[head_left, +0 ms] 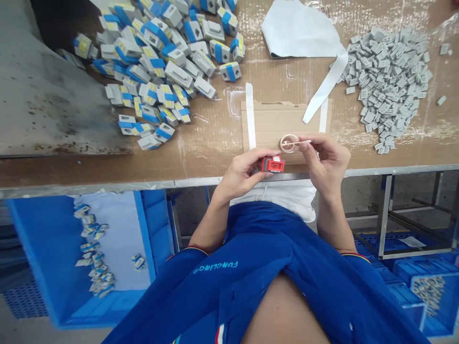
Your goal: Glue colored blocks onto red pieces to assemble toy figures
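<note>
My left hand (245, 173) is closed on a small red block (274, 164) with a recess in its face and a grey band at one end. It is held at the table's front edge. In my right hand (325, 160) a thin wooden stick (294, 143) is pinched between thumb and fingers. The stick's tip lies over a small round clear dish (287, 143), which rests on a cardboard sheet (270, 126). What the dish contains is too small to tell.
Grey housings with blue tape (158, 62) are heaped at the back left, beside a stained metal panel (68, 105). Small grey pieces (394, 81) lie piled at right. A white cloth (301, 28) lies behind the cardboard. A blue crate (46, 267) stands below left.
</note>
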Demonstrator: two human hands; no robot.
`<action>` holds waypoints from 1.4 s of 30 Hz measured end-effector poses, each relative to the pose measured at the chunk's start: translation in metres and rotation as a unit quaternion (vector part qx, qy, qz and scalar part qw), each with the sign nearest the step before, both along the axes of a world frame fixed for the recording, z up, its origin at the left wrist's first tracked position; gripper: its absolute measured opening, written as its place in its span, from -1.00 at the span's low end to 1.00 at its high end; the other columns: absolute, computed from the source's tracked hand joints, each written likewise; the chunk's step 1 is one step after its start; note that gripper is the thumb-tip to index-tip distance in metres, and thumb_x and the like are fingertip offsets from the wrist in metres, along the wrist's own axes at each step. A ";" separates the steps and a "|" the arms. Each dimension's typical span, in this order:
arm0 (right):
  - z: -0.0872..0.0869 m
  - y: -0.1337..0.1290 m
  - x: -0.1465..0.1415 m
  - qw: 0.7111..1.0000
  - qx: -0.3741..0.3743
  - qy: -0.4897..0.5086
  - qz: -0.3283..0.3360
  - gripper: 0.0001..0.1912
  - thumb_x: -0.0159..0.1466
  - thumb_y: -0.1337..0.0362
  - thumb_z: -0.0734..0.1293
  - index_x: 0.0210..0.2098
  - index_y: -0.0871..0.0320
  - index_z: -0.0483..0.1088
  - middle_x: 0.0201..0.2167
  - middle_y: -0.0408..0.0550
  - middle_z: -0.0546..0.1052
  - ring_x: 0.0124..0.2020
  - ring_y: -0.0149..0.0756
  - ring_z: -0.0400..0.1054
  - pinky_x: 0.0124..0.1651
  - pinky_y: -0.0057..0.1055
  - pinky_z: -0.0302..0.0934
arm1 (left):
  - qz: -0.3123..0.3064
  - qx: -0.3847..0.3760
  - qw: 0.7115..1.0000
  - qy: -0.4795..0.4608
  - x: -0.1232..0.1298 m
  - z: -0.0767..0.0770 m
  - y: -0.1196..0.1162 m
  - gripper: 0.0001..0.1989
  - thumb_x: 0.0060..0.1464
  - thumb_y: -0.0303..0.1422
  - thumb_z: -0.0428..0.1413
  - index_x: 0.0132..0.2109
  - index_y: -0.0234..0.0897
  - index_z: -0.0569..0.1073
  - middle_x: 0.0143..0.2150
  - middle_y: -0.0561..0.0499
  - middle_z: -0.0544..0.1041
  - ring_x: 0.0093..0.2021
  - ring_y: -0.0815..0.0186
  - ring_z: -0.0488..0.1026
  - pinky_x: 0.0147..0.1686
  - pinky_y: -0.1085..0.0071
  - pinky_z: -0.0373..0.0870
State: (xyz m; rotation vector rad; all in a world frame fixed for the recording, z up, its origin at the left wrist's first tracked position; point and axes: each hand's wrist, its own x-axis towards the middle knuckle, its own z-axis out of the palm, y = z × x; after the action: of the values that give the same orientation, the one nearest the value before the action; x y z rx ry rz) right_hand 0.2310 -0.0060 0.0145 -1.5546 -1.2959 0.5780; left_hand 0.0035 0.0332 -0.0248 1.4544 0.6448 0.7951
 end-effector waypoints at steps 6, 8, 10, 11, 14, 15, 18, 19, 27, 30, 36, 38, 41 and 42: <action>-0.005 -0.001 0.004 0.997 0.004 0.057 -0.045 -0.67 0.45 -0.09 0.49 -0.16 0.04 0.64 -0.32 -0.12 0.74 -0.33 -0.28 0.65 -0.24 -0.31 0.53 | 0.005 0.009 1.000 0.015 0.000 0.001 -0.001 -0.53 0.27 -0.34 0.38 0.29 -0.19 0.63 0.22 -0.22 0.71 0.16 0.15 0.71 0.08 0.33 0.68; -0.007 -0.001 0.006 0.994 0.016 0.095 -0.055 -0.69 0.44 -0.07 0.51 -0.18 0.04 0.62 -0.37 -0.14 0.72 -0.35 -0.29 0.65 -0.23 -0.32 0.54 | 0.005 0.016 1.000 0.014 0.001 0.002 0.000 -0.54 0.27 -0.35 0.38 0.29 -0.19 0.63 0.21 -0.21 0.72 0.14 0.17 0.71 0.10 0.34 0.67; -0.010 0.000 0.008 0.991 0.020 0.116 -0.062 -0.67 0.43 -0.09 0.52 -0.19 0.05 0.60 -0.40 -0.16 0.70 -0.38 -0.30 0.64 -0.24 -0.33 0.54 | 0.005 0.016 1.000 0.020 0.001 0.002 0.000 -0.54 0.27 -0.35 0.38 0.28 -0.21 0.63 0.21 -0.21 0.72 0.13 0.18 0.71 0.10 0.34 0.66; -0.012 0.000 0.009 0.991 0.019 0.120 -0.065 -0.65 0.42 -0.11 0.52 -0.20 0.05 0.59 -0.41 -0.17 0.69 -0.39 -0.30 0.63 -0.27 -0.34 0.53 | 0.004 0.015 1.000 0.024 0.001 0.002 0.000 -0.54 0.27 -0.34 0.39 0.28 -0.21 0.63 0.21 -0.22 0.71 0.12 0.18 0.71 0.08 0.35 0.67; -0.014 0.002 0.011 0.989 0.009 0.134 -0.067 -0.62 0.40 -0.14 0.53 -0.21 0.05 0.59 -0.42 -0.17 0.69 -0.42 -0.33 0.61 -0.35 -0.39 0.48 | 0.006 0.012 0.999 0.031 0.001 0.002 0.000 -0.54 0.26 -0.32 0.39 0.28 -0.22 0.64 0.20 -0.22 0.72 0.08 0.19 0.72 0.02 0.38 0.67; -0.014 0.002 0.011 0.988 0.011 0.140 -0.065 -0.62 0.40 -0.14 0.53 -0.21 0.05 0.59 -0.42 -0.18 0.68 -0.43 -0.34 0.61 -0.37 -0.40 0.46 | 0.007 0.012 0.999 0.031 0.001 0.002 0.000 -0.54 0.26 -0.32 0.39 0.27 -0.22 0.64 0.19 -0.22 0.72 0.08 0.19 0.72 0.01 0.39 0.67; -0.007 0.002 0.009 0.988 0.022 0.141 -0.057 -0.63 0.40 -0.13 0.53 -0.22 0.05 0.59 -0.42 -0.18 0.69 -0.44 -0.34 0.61 -0.39 -0.40 0.46 | 0.007 0.013 0.999 0.030 0.001 0.003 0.000 -0.55 0.27 -0.31 0.39 0.27 -0.22 0.64 0.17 -0.20 0.73 0.06 0.21 0.72 -0.01 0.40 0.67; -0.003 0.000 0.008 0.989 0.024 0.135 -0.055 -0.63 0.41 -0.13 0.52 -0.22 0.04 0.59 -0.41 -0.17 0.70 -0.43 -0.33 0.62 -0.39 -0.39 0.47 | 0.005 0.010 0.999 0.031 0.001 0.003 0.000 -0.55 0.27 -0.30 0.39 0.27 -0.23 0.64 0.17 -0.20 0.73 0.06 0.20 0.72 -0.01 0.40 0.68; 0.022 -0.020 -0.003 0.994 0.011 0.108 -0.004 -0.85 0.45 0.08 0.54 -0.14 0.00 0.66 -0.25 -0.13 0.79 -0.30 -0.29 0.72 -0.24 -0.36 0.59 | 0.011 -0.003 1.000 0.025 0.002 0.003 -0.001 -0.54 0.25 -0.29 0.41 0.25 -0.24 0.64 0.15 -0.21 0.73 0.06 0.19 0.73 0.01 0.39 0.70; 0.019 -0.023 -0.005 0.994 -0.003 0.105 0.016 -0.85 0.46 0.08 0.52 -0.11 0.00 0.67 -0.21 -0.11 0.80 -0.25 -0.25 0.74 -0.20 -0.34 0.61 | 0.011 -0.006 1.000 0.023 0.002 0.002 -0.001 -0.53 0.25 -0.29 0.42 0.26 -0.25 0.64 0.15 -0.21 0.73 0.05 0.20 0.73 0.00 0.40 0.71; 0.014 -0.024 -0.010 0.994 -0.030 0.100 0.035 -0.78 0.47 0.00 0.49 -0.11 0.00 0.65 -0.24 -0.08 0.80 -0.22 -0.16 0.77 -0.16 -0.26 0.68 | 0.007 -0.020 1.000 0.009 0.003 0.000 -0.001 -0.51 0.24 -0.27 0.43 0.26 -0.28 0.64 0.19 -0.25 0.73 0.13 0.13 0.74 0.08 0.35 0.73; 0.014 -0.024 -0.011 0.994 -0.031 0.099 0.038 -0.77 0.47 0.00 0.49 -0.12 0.01 0.65 -0.24 -0.08 0.80 -0.21 -0.16 0.77 -0.16 -0.26 0.68 | 0.008 -0.019 1.000 0.008 0.003 0.000 -0.001 -0.51 0.23 -0.26 0.44 0.26 -0.27 0.64 0.20 -0.25 0.72 0.15 0.12 0.74 0.09 0.34 0.73; 0.014 -0.024 -0.011 0.994 -0.032 0.093 0.040 -0.76 0.48 -0.01 0.49 -0.11 0.01 0.65 -0.23 -0.07 0.81 -0.21 -0.16 0.77 -0.16 -0.27 0.69 | 0.009 -0.019 1.000 0.010 0.003 -0.001 -0.001 -0.50 0.22 -0.25 0.45 0.25 -0.27 0.64 0.18 -0.23 0.73 0.12 0.12 0.74 0.08 0.33 0.74; 0.014 -0.024 -0.011 0.995 -0.033 0.091 0.039 -0.76 0.47 -0.01 0.49 -0.11 0.01 0.65 -0.23 -0.07 0.81 -0.22 -0.17 0.77 -0.17 -0.28 0.68 | 0.009 -0.020 1.000 0.010 0.003 -0.001 -0.001 -0.50 0.22 -0.25 0.45 0.25 -0.27 0.64 0.17 -0.23 0.73 0.12 0.13 0.75 0.08 0.33 0.74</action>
State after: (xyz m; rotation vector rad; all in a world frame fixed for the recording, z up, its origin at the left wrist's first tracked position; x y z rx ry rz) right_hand 0.2203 -0.0296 0.0282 -1.4719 -1.2137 0.8008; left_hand 0.0062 0.0322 -0.0256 1.4235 0.6867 0.7777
